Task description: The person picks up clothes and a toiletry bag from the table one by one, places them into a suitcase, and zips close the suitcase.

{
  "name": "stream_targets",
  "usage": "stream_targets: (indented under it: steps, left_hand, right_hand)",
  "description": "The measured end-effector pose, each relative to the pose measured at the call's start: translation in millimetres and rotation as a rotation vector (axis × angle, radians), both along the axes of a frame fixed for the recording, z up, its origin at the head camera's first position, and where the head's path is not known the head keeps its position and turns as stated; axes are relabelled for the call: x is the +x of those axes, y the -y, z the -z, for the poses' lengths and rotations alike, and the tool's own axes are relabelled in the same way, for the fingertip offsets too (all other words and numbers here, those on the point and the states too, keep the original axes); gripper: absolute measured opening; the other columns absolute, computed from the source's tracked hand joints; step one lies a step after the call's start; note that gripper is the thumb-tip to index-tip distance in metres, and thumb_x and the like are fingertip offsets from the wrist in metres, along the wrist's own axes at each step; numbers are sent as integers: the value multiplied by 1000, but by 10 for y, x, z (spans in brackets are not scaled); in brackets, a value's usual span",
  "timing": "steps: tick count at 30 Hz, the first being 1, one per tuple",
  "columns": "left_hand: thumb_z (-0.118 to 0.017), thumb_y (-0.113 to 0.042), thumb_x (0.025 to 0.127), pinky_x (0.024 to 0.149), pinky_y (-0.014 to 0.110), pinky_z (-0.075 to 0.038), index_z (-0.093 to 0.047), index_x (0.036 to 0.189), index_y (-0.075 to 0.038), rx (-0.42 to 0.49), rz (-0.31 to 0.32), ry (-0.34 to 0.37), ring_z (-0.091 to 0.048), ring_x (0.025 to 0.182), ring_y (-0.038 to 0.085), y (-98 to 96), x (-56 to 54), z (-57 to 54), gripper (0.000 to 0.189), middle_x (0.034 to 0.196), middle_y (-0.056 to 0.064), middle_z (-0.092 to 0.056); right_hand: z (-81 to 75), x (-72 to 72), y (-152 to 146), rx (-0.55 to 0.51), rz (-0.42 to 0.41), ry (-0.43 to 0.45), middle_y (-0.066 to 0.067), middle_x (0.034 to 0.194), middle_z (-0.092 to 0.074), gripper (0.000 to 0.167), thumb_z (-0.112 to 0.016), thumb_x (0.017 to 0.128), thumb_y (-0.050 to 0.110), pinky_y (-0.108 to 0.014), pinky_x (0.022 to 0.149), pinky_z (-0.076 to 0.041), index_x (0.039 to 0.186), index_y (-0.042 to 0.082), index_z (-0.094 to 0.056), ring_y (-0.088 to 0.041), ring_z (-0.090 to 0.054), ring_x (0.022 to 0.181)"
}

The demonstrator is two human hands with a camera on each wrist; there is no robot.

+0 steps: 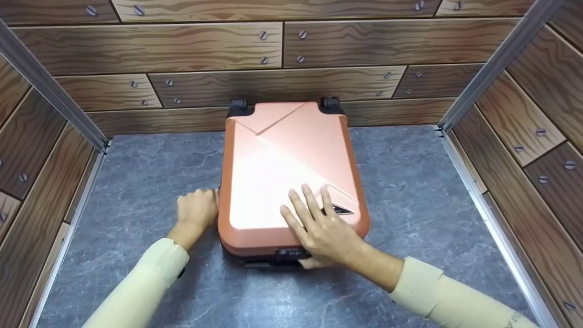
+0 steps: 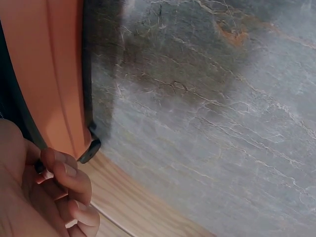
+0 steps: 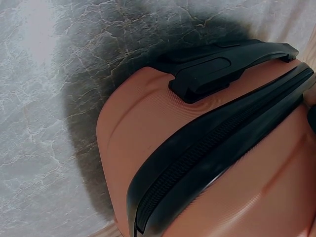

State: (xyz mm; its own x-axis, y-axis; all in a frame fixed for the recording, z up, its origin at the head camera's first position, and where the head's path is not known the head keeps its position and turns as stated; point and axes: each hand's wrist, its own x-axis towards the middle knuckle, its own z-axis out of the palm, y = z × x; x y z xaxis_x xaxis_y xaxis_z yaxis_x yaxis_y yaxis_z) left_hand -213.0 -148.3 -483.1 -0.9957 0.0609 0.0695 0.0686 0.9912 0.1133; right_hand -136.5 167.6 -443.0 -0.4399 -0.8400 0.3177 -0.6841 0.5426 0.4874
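Observation:
A rose-pink hard-shell suitcase (image 1: 278, 168) lies flat on the floor, wheels (image 1: 238, 107) at the far end. My right hand (image 1: 325, 234) rests on the near right of its lid, fingers spread, thumb low at the front edge beside the black lock (image 1: 289, 254). At the left side my left hand (image 1: 196, 207) is curled against the seam. In the left wrist view its fingers (image 2: 73, 180) pinch a small dark piece that looks like the zipper pull (image 2: 39, 167). The right wrist view shows the black zipper (image 3: 197, 153) and carry handle (image 3: 222, 64) at the near end.
Grey marble-patterned floor (image 1: 401, 182) surrounds the suitcase. Wood-patterned panels (image 1: 214, 45) rise at the back and both sides, with metal corner posts (image 1: 501, 59). The suitcase's wheels stand close to the back panel.

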Motion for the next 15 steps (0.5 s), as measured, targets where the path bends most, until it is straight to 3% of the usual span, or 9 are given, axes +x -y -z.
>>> stream_targets:
  steps: [15]
  left_hand:
    - [-39, -32, 104, 61, 59, -52, -70, 89, 2, 13, -18, 8, -68, 76, 50, -6, -64, -2, 49, 87, 26, -72]
  right_hand:
    - [-2, -2, 5, 0, -5, -13, -36, 150, -38, 123, -61, 65, 85, -71, 100, -39, 150, -1, -38, -57, -41, 135]
